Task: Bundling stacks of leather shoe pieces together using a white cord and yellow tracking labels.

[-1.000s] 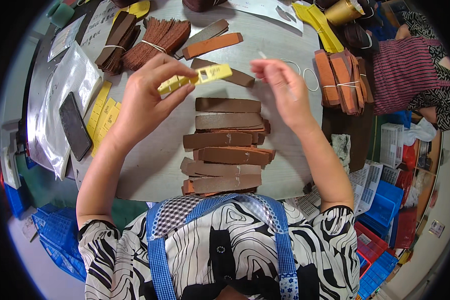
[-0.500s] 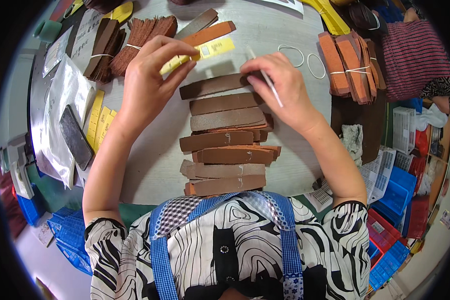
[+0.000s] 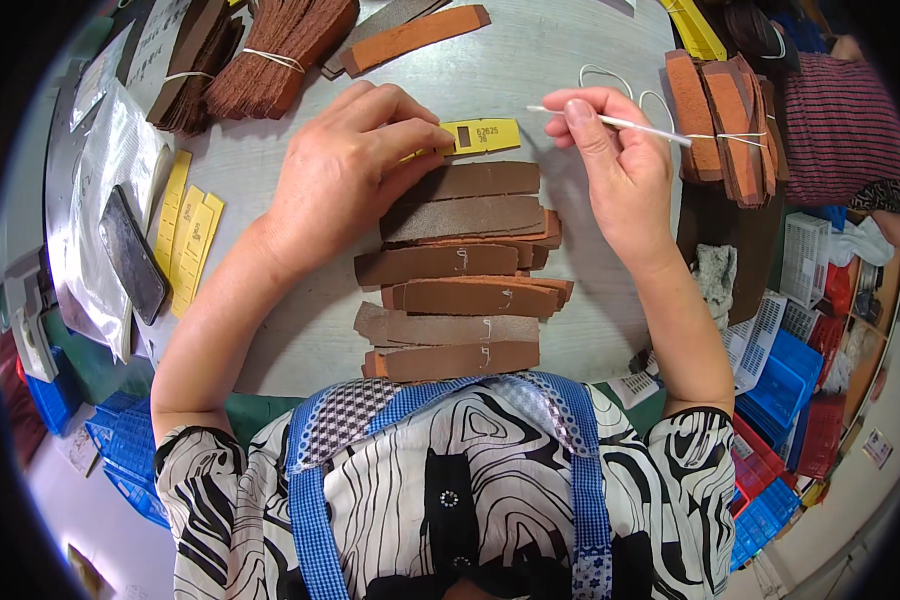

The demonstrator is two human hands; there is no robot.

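Note:
My left hand [image 3: 345,175] pinches a small yellow tag [image 3: 475,136] against the far end of a row of brown leather strips [image 3: 460,275] laid in overlapping stacks on the grey table [image 3: 280,340]. My right hand [image 3: 615,165] holds a thin white pen-like stick [image 3: 620,124] just right of the tag, its tip pointing left. Several strips carry small white marks near their middle.
Bundles of brown strips tied with rubber bands lie at the far left [image 3: 270,50] and at the right [image 3: 725,115]. Loose rubber bands [image 3: 605,75], more yellow tags [image 3: 185,235], a dark phone [image 3: 135,255] on clear plastic bags. Blue and red baskets [image 3: 785,380] stand to the right.
My left hand brought the yellow tag down onto the farthest strip. My right hand lifted off the strips and now holds the white stick level beside the tag.

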